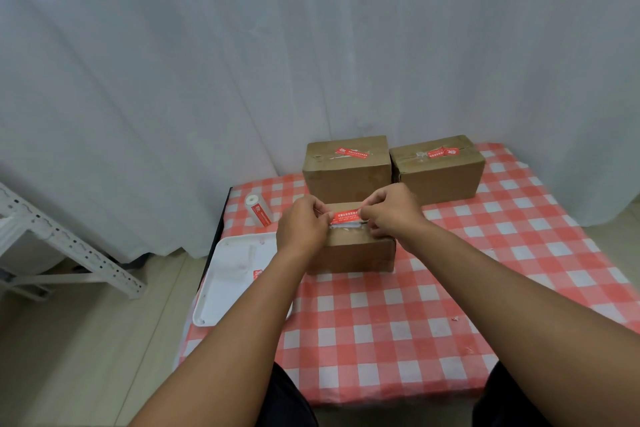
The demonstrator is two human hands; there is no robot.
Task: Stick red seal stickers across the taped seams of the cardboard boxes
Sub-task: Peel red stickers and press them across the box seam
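A small cardboard box (356, 253) stands in the middle of the checked table, its taped seam facing up. Over that seam both hands hold a red seal sticker (346, 216) stretched between them. My left hand (304, 222) pinches its left end and my right hand (391, 211) pinches its right end. Behind it stand two larger boxes: the left one (346, 172) carries a red sticker (350, 152) on its top seam, and the right one (440, 172) carries a red sticker (443, 152) too.
A roll of red stickers (258, 210) lies at the table's back left. A white tray (228, 277) with peeled backing scraps and a red piece sits at the left edge. A white curtain hangs behind. A white metal rack (69, 246) stands on the floor to the left.
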